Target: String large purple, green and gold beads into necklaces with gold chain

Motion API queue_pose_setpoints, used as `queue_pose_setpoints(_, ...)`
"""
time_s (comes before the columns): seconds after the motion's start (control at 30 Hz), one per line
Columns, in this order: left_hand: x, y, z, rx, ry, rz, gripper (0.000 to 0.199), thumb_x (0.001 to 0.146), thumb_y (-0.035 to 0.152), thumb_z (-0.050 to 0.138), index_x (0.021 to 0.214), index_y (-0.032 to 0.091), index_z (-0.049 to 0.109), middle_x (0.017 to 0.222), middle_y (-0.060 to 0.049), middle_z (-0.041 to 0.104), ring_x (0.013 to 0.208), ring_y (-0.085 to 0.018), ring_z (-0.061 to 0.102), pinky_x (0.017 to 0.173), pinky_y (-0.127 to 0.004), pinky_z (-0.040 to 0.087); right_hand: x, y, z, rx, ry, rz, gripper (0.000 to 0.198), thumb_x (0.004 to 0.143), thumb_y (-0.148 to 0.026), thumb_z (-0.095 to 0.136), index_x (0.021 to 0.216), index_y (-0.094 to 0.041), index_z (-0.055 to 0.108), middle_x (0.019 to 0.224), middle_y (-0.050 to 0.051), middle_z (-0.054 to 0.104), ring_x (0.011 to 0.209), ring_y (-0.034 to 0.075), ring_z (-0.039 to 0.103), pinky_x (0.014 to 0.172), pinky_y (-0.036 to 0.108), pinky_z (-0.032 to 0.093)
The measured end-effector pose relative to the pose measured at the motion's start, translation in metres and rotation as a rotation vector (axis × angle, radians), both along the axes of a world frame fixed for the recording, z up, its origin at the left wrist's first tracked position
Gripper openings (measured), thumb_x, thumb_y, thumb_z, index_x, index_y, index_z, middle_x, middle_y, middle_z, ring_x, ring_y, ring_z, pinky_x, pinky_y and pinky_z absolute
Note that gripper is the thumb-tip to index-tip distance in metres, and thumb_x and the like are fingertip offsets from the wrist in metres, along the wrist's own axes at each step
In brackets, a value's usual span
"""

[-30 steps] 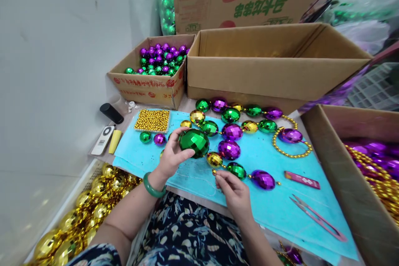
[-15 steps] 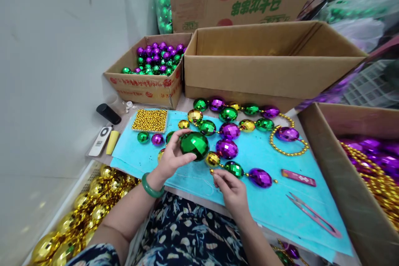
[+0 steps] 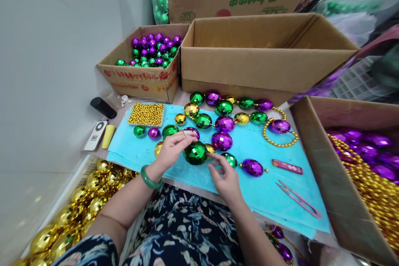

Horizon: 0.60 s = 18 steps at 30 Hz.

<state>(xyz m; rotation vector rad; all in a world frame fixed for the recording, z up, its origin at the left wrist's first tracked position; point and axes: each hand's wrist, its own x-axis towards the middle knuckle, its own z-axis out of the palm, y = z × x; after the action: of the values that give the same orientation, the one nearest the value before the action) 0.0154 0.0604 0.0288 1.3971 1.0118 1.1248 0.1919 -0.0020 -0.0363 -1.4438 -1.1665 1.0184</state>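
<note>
A large faceted green bead (image 3: 195, 153) sits between my two hands above the blue sheet (image 3: 264, 199). My left hand (image 3: 171, 149), with a green bangle (image 3: 151, 178) on its wrist, is closed in a pinch at the bead's upper left. A thin needle-like piece shows at those fingertips, too fine to make out fully. My right hand (image 3: 225, 174) is at the bead's right end, its fingers apart and slightly curled, the index fingertip close to that end. Behind lies a strand of purple beads (image 3: 222, 141), green beads (image 3: 230, 160) and gold beads (image 3: 191, 110).
A tray of small gold beads (image 3: 146, 114) stands at the sheet's back left. Pink thread snips (image 3: 299, 199) and a pink-red bar (image 3: 287, 166) lie at right. Cardboard boxes (image 3: 268, 66) line the back; another box (image 3: 352, 199) stands right. Gold balls (image 3: 96, 181) fill a crate at left.
My left hand has gone from gripping the green bead to pinching at its upper left. The bead is lower, and my right fingers have come up to its right end and spread.
</note>
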Motion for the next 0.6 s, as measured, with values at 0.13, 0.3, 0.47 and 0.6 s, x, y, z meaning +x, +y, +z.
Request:
queue_pose_setpoints(0.13, 0.005, -0.004, 0.014, 0.091, 0.068, -0.073, 0.022, 0.086, 0.033, 0.059, 0.083, 0.019, 0.076, 0.109, -0.01, 0.069, 0.106, -0.024, 0.061, 0.096, -0.042, 0.046, -0.002, 0.004, 0.02, 0.13, -0.026, 0.036, 0.027, 0.08, -0.033, 0.062, 0.103, -0.02, 0.067, 0.103, 0.01, 0.07, 0.082, 0.02, 0.064, 0.065, 0.031, 0.052)
queue_pose_setpoints(0.3, 0.014, -0.006, 0.028, 0.288, 0.212, -0.137, 0.017, 0.086, 0.027, 0.059, 0.083, 0.022, 0.075, 0.113, -0.008, 0.067, 0.11, -0.025, 0.059, 0.099, -0.045, 0.041, -0.015, 0.012, 0.04, 0.257, 0.026, 0.086, 0.021, 0.081, -0.029, 0.06, 0.099, -0.023, 0.07, 0.106, 0.008, 0.069, 0.095, 0.022, 0.064, 0.075, 0.035, 0.053)
queue_pose_setpoints(0.47, 0.018, -0.008, 0.027, 0.313, 0.198, -0.228, 0.019, 0.088, 0.025, 0.057, 0.084, 0.022, 0.075, 0.116, -0.007, 0.066, 0.115, -0.024, 0.056, 0.101, -0.045, 0.039, -0.019, 0.015, 0.046, 0.29, -0.039, 0.174, 0.011, 0.079, -0.027, 0.062, 0.076, -0.021, 0.07, 0.086, 0.005, 0.071, 0.078, 0.019, 0.065, 0.072, 0.033, 0.052)
queue_pose_setpoints(0.6, 0.019, -0.004, 0.028, 0.223, 0.051, -0.176, 0.022, 0.09, 0.028, 0.054, 0.085, 0.021, 0.074, 0.111, -0.007, 0.067, 0.112, -0.023, 0.058, 0.097, -0.041, 0.045, -0.024, 0.014, 0.039, 0.087, 0.102, 0.278, 0.017, 0.081, -0.032, 0.058, 0.074, -0.019, 0.064, 0.067, 0.002, 0.066, 0.056, 0.013, 0.057, 0.051, 0.025, 0.047)
